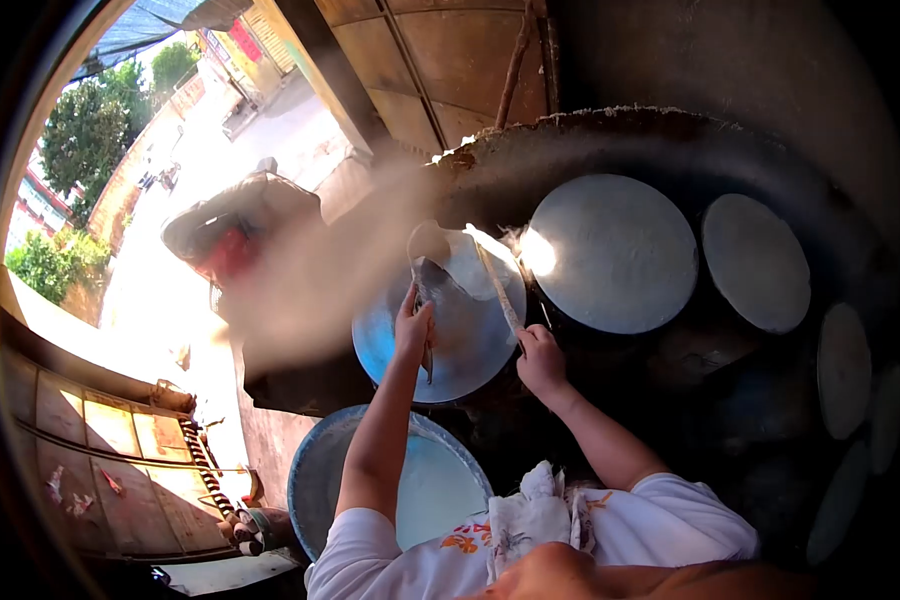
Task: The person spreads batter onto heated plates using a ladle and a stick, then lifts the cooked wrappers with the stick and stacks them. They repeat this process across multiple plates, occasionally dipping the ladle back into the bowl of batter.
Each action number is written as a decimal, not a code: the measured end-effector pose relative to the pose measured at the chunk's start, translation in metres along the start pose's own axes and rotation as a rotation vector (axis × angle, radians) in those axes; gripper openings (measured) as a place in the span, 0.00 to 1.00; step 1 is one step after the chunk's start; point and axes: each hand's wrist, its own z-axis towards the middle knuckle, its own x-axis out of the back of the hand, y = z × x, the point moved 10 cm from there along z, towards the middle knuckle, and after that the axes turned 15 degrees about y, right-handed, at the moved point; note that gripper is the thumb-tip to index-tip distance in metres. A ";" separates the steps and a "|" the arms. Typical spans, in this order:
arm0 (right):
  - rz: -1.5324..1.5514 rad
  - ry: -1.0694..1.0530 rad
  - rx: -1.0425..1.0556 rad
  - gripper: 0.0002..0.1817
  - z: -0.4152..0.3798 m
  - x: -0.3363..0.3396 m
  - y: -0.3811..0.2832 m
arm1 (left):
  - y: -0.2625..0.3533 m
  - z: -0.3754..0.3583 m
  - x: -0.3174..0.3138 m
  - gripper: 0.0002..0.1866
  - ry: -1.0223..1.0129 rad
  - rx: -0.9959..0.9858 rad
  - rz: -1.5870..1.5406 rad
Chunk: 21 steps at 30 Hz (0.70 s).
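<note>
My left hand (415,325) is closed round the handle of a dark flat-bladed tool (436,279), held over the round griddle (395,375) nearest me. A round tan piece (429,241) shows just past the blade; whether it belongs to this tool I cannot tell. My right hand (541,362) grips the stick of a wooden batter spreader (500,288). Its whitened crosspiece lies over the griddle's far right edge, by a pale patch of batter (470,268). Below my left forearm stands a big basin (303,470) of whitish liquid batter (435,495).
Further round griddles, a large one (615,255) and a smaller one (757,262), curve away to the right with several more in shadow. A dark rough-edged wall (610,125) backs them. Steam (315,275) blurs the left side, before a grey bulky shape (260,210).
</note>
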 end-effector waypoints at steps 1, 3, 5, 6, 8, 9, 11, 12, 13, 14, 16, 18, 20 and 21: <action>0.028 -0.050 -0.004 0.09 0.003 -0.021 -0.009 | 0.003 0.006 0.005 0.33 0.030 -0.026 0.030; -0.008 -0.066 0.042 0.12 0.031 -0.045 -0.013 | 0.019 0.009 0.007 0.33 0.097 -0.070 0.100; -0.043 -0.003 0.058 0.14 0.045 -0.033 -0.003 | 0.031 0.014 0.020 0.32 0.130 -0.110 0.103; -0.093 0.000 0.031 0.13 0.044 -0.014 0.003 | 0.024 0.006 0.032 0.32 0.145 -0.090 0.126; -0.056 -0.010 0.056 0.14 0.021 -0.008 -0.005 | 0.013 -0.004 0.043 0.31 0.127 0.017 -0.005; 0.003 -0.048 0.026 0.14 0.015 -0.026 -0.010 | 0.003 -0.011 0.046 0.28 0.120 0.070 -0.098; 0.050 -0.110 0.056 0.13 0.027 -0.066 -0.019 | 0.001 0.001 0.037 0.23 0.007 0.203 -0.427; 0.057 -0.145 0.052 0.13 0.034 -0.081 -0.020 | -0.013 0.006 0.039 0.20 -0.088 0.324 -0.654; 0.077 -0.106 0.124 0.13 0.051 -0.070 -0.021 | -0.019 0.005 0.042 0.18 -0.186 0.443 -0.867; 0.051 -0.001 0.181 0.12 0.060 -0.053 -0.014 | 0.004 -0.031 0.031 0.13 -0.403 0.668 -1.226; 0.013 -0.076 0.098 0.12 0.058 -0.025 -0.004 | 0.030 -0.083 0.042 0.22 -0.549 0.725 -1.356; 0.198 -0.095 0.091 0.14 0.038 -0.045 -0.016 | 0.035 -0.103 0.052 0.24 -0.568 0.660 -1.445; 0.261 -0.159 0.120 0.14 0.032 -0.075 -0.036 | 0.034 -0.105 0.053 0.24 -0.540 0.640 -1.469; 0.248 -0.193 0.138 0.14 0.034 -0.079 -0.041 | 0.040 -0.108 0.051 0.23 -0.557 0.622 -1.485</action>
